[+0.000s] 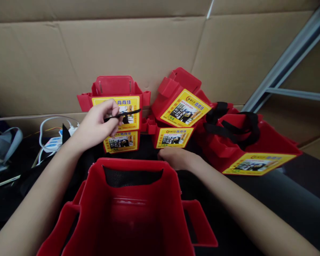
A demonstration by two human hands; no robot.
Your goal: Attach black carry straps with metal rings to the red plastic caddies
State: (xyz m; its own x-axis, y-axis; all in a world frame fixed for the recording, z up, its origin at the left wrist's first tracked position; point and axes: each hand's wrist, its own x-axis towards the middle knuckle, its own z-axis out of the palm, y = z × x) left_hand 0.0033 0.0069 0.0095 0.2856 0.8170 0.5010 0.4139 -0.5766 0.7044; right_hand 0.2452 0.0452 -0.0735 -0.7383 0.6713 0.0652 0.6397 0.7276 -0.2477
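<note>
Two hands work over shiny red plastic bins: the left hand [97, 122] pinches a thin black strap [126, 114] in its fingers; the right hand [176, 158] rests behind the near square bin [133, 213], fingers hidden.

Left hand [97, 124] raised, fingers pinched; right hand [176, 158] lowered, palm down.

Bins [117, 113] behind tub [133, 209] (cardboard [149, 42] rearmost)

red bin [133, 213]: glossy smooth plastic | labels [185, 108]: glossy yellow paper | strap [229, 128]: matt black cloth | backing wall [149, 46]: matt brown cardboard
</note>
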